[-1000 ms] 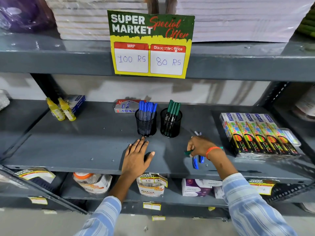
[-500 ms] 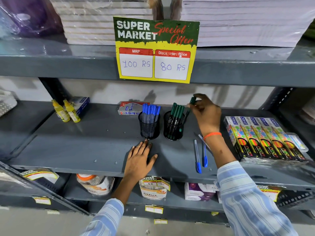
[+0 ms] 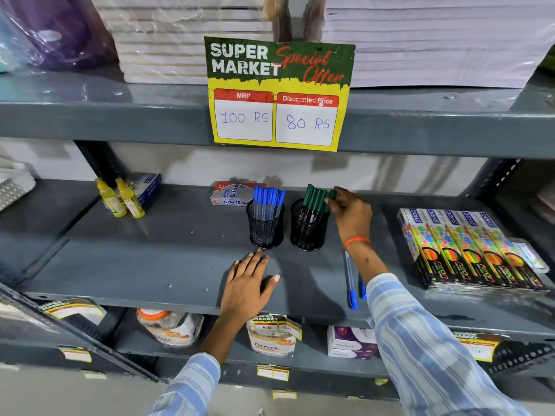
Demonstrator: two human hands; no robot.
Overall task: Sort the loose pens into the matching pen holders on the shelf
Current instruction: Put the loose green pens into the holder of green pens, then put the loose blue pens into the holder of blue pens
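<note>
Two black mesh pen holders stand mid-shelf: the left holder [image 3: 265, 232] is full of blue pens, the right holder [image 3: 306, 235] full of green pens. My right hand [image 3: 351, 214] is at the right holder's rim, fingertips pinched on the cap of a green pen [image 3: 331, 196] that stands in the holder. My left hand [image 3: 249, 283] lies flat on the grey shelf [image 3: 150, 265] in front of the blue holder, fingers spread, holding nothing. Two loose blue pens [image 3: 350, 280] lie on the shelf under my right forearm, one mostly hidden by the sleeve.
Neon pencil boxes [image 3: 468, 250] lie at the right. Two yellow glue bottles [image 3: 120, 199] and a small box [image 3: 231, 196] stand toward the back. A price sign [image 3: 279, 94] hangs from the upper shelf edge. Jars and boxes fill the lower shelf.
My right hand picked a green pen off the shelf, lifted it to the green holder and has lowered it in. The left hand stayed flat on the shelf.
</note>
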